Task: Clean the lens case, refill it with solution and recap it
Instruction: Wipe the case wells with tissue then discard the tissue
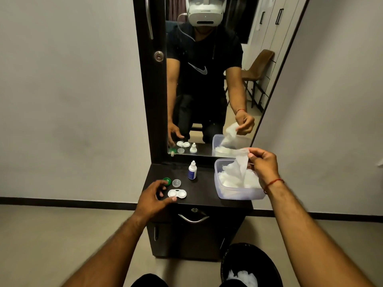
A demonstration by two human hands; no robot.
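A white two-well lens case (pixel 177 193) lies uncapped on the dark dresser top (pixel 204 189). Behind it lie a green cap (pixel 167 180) and a clear cap (pixel 176 183). A small white solution bottle (pixel 192 170) with a blue label stands upright further back. My left hand (pixel 154 196) hovers with fingers spread just left of the case, its fingertips close to the case and the green cap, holding nothing. My right hand (pixel 263 165) pinches a white tissue (pixel 241 164) and lifts it out of a clear plastic tub (pixel 238 193) of tissues on the right.
A mirror (pixel 207 79) stands behind the dresser top and reflects the scene. Below the top are a drawer handle (pixel 193 219) and a cabinet door. A black bin (pixel 250 264) with crumpled white tissue stands on the floor at the right.
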